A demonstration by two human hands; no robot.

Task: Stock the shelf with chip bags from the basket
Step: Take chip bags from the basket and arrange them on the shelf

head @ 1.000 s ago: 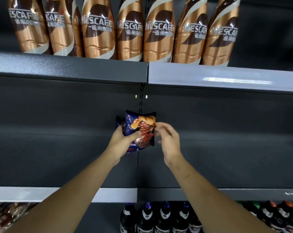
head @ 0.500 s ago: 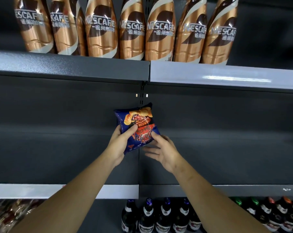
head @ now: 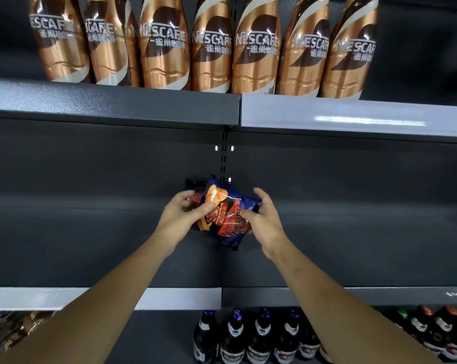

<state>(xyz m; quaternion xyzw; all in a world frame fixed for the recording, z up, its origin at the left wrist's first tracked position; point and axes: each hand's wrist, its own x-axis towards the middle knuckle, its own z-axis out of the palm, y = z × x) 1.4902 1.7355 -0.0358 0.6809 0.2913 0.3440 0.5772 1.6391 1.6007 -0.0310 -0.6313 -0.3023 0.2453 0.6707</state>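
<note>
L hand [head: 181, 219] has a grip on the chip bag [head: 227, 219]: thumb pressed on the front, fingers curled round the back edge. R hand [head: 265, 222] pinches the other side, thumb on the face and fingers behind. Bag's glossy crinkly foil, dark blue w/ orange-red print, puffy pillow shape. It's tilted, one corner pointing down over the middle shelf [head: 90, 245] by the centre seam. Can't tell if it actually touches the deck tbh. A second bag [head: 194, 189], same kind, pokes out right behind it by the L fingers. Shelf is flat dark grey metal w/ a speckly matte finish. Up top, a row of shiny copper-wrapped Nescafé bottles [head: 164, 56], curvy. Below, dark glass bottles [head: 264, 334].
</note>
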